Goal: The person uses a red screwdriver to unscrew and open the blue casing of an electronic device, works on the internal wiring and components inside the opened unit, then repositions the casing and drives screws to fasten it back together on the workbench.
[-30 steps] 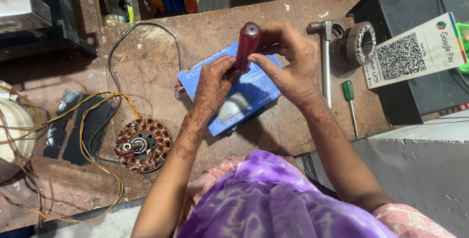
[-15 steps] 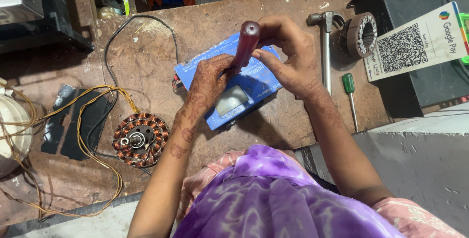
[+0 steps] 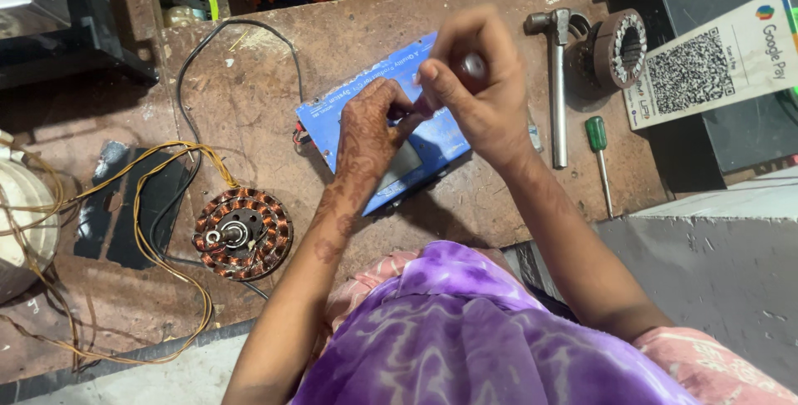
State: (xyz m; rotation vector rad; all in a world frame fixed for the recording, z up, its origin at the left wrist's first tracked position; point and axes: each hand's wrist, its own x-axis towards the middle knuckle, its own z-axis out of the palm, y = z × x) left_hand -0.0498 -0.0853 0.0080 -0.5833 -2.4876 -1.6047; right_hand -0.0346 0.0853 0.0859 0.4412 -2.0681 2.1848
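From the head camera, looking straight down, both hands meet over a blue box (image 3: 378,135) that lies flat and slightly askew in the middle of a worn brown workbench (image 3: 274,98). The right hand (image 3: 478,93) is curled with its fingers closed around a small rod-like tool (image 3: 472,64), of which only a rounded greyish end shows between thumb and forefinger (the rest is hidden inside the grip, so its full shape cannot be told). The left hand (image 3: 366,127) has its fingers bunched and bent toward the right hand, its fingertips pinching at a reddish-brown part of the tool just beside the right thumb; the two hands touch there, above the upper half of the box. A pale rectangular window (image 3: 403,164) on the box shows just below the left hand. To the left of the box, a round copper-wound motor coil (image 3: 243,233) rests on the bench, with yellow wires (image 3: 158,164) looping out from it toward the left edge and a black cable (image 3: 241,27) curving from the top of the bench down toward the box. To the right of the hands lies a hammer (image 3: 559,81) with a metal handle, its head pointing away from the person, and just beside it a ring-shaped motor part (image 3: 619,49) stands on edge. A green-handled screwdriver (image 3: 600,156) lies near the hammer, tip toward the person. Further right, a white printed card (image 3: 719,60) leans on a black box (image 3: 706,139). The person's purple garment (image 3: 465,330) fills the bottom of the view.
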